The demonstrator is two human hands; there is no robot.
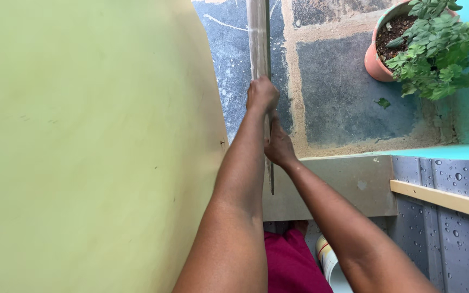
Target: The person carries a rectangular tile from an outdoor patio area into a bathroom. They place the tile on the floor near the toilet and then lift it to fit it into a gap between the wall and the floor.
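A long grey metal pole (258,38) runs from the top of the view down past a step. My left hand (261,93) is closed around the pole, higher up. Just below it, my right hand (279,145) grips the same pole. Both arms reach forward from the bottom of the view. The pole's lower end (271,182) shows below my right hand, over the concrete ledge.
A pale green wall (82,146) fills the left half. Dark stone paving (343,92) lies below, with a potted green plant (435,43) at the top right. A concrete ledge (354,182), a wet grey sheet (451,228) with a wooden batten (441,198), and red cloth (289,260) sit near my body.
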